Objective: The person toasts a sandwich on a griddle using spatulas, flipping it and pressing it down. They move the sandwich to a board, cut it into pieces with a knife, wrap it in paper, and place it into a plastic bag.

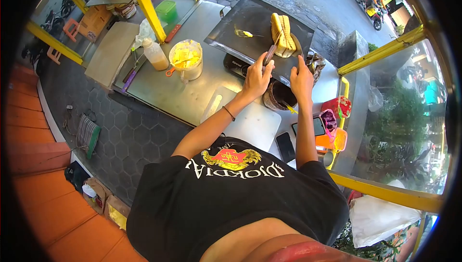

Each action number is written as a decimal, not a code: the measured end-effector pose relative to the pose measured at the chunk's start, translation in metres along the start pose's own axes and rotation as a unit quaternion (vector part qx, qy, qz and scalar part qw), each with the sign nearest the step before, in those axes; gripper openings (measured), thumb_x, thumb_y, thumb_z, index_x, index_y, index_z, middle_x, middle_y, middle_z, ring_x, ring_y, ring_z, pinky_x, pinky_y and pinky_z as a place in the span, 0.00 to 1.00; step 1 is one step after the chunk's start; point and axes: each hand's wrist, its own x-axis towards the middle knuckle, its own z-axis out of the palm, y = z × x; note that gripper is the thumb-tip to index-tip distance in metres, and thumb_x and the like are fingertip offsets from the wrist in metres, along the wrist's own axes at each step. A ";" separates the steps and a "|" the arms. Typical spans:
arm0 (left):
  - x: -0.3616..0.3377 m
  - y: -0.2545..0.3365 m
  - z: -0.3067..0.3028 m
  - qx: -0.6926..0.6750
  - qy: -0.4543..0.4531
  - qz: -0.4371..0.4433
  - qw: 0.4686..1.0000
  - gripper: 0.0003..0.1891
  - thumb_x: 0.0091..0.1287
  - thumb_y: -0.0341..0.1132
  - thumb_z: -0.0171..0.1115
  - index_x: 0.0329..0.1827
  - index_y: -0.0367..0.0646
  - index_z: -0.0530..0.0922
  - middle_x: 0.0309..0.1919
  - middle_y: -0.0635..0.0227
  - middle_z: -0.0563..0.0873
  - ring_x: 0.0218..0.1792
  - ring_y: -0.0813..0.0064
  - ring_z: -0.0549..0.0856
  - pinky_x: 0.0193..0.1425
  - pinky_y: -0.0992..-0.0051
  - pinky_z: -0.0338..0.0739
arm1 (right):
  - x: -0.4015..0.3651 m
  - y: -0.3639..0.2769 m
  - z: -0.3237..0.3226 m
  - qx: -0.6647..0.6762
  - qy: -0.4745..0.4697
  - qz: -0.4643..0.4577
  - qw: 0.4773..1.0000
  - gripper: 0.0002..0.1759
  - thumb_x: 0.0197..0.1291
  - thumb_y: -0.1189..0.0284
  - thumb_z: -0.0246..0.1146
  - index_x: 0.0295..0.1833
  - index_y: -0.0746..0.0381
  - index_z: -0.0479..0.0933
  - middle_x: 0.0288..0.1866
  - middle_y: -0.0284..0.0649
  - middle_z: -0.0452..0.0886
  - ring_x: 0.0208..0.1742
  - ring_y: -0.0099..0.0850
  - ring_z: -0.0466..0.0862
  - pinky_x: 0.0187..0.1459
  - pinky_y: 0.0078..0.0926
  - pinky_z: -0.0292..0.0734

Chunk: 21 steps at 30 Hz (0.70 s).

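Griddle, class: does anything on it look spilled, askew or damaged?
One thing stands out: a yellow smear lies on the dark griddle, apart from the bread. It looks odd as an isolated bright patch, though its colour matches the spread in the tub, so it may be deliberate. I see no clear damage.
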 end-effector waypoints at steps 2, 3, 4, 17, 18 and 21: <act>0.005 0.000 0.007 -0.008 -0.011 0.004 1.000 0.24 0.78 0.41 0.55 0.66 0.28 0.72 0.35 0.57 0.89 0.26 0.73 0.87 0.34 0.72 0.81 | 0.000 0.006 -0.004 0.018 0.003 0.031 0.999 0.26 0.65 0.72 0.58 0.69 0.66 0.73 0.42 0.59 0.84 0.44 0.57 0.85 0.48 0.52 0.78; 0.007 0.005 0.011 -0.015 -0.018 0.006 1.000 0.26 0.78 0.43 0.56 0.66 0.26 0.71 0.35 0.53 0.89 0.26 0.71 0.88 0.34 0.70 0.82 | 0.000 0.009 -0.006 0.037 0.002 0.059 0.998 0.26 0.65 0.71 0.59 0.69 0.65 0.73 0.41 0.59 0.85 0.43 0.56 0.85 0.47 0.52 0.78; 0.010 0.008 0.014 -0.018 -0.021 0.000 1.000 0.23 0.77 0.41 0.56 0.63 0.27 0.72 0.35 0.49 0.88 0.29 0.61 0.88 0.36 0.65 0.82 | -0.001 0.011 -0.005 0.060 0.031 0.056 0.996 0.26 0.64 0.71 0.59 0.68 0.65 0.75 0.37 0.59 0.86 0.40 0.55 0.86 0.46 0.49 0.78; 0.060 0.027 -0.029 0.174 0.004 0.162 0.971 0.16 0.75 0.38 0.57 0.55 0.33 0.79 0.33 0.47 0.86 0.33 0.50 0.87 0.38 0.59 0.80 | 0.027 -0.016 0.039 0.344 0.006 0.173 0.923 0.25 0.63 0.70 0.58 0.66 0.64 0.78 0.32 0.44 0.87 0.30 0.29 0.90 0.33 0.27 0.81; 0.064 0.027 -0.034 0.178 0.000 0.157 0.972 0.16 0.75 0.38 0.57 0.55 0.33 0.79 0.32 0.48 0.86 0.31 0.52 0.87 0.36 0.60 0.80 | 0.031 -0.025 0.035 0.339 -0.001 0.173 0.925 0.25 0.63 0.70 0.57 0.64 0.65 0.79 0.33 0.44 0.88 0.31 0.29 0.90 0.35 0.28 0.82; 0.076 0.036 -0.053 0.190 -0.008 0.155 0.969 0.16 0.74 0.37 0.57 0.53 0.32 0.78 0.31 0.45 0.86 0.32 0.47 0.87 0.37 0.56 0.80 | 0.048 -0.044 0.035 0.331 -0.023 0.162 0.929 0.24 0.63 0.69 0.58 0.63 0.65 0.79 0.33 0.44 0.88 0.31 0.30 0.90 0.40 0.29 0.83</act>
